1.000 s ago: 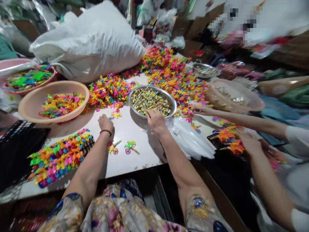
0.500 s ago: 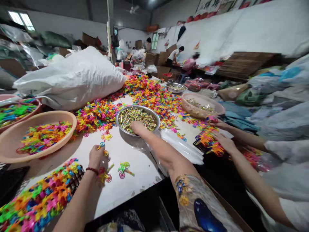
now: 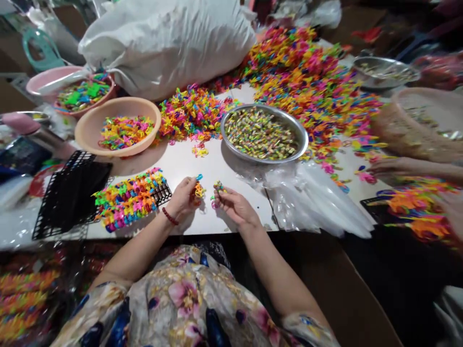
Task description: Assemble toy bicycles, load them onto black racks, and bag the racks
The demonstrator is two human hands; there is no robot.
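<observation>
My left hand (image 3: 183,196), with a red bead bracelet at the wrist, is closed on small plastic toy pieces (image 3: 198,189), orange and blue. To its right my right hand (image 3: 234,204) pinches a small patterned tube (image 3: 218,185); green and purple plastic shows just below its fingers. The two hands are a short gap apart over the white table (image 3: 213,224). Beyond them stands a steel bowl (image 3: 303,149) full of similar small tubes. A black grid rack (image 3: 161,195) with rows of colourful plastic pieces (image 3: 126,200) lies left of my left hand.
An orange basin (image 3: 81,136) of plastic pieces stands at the left, before a big white sack (image 3: 170,48). Loose pieces (image 3: 289,67) are heaped behind the steel bowl. Clear plastic bags (image 3: 318,202) lie at the right, near a co-worker's hand (image 3: 388,166).
My right hand has left the steel bowl and come back beside my left hand with a small tube. My left hand still holds plastic pieces. The view has tilted down.
</observation>
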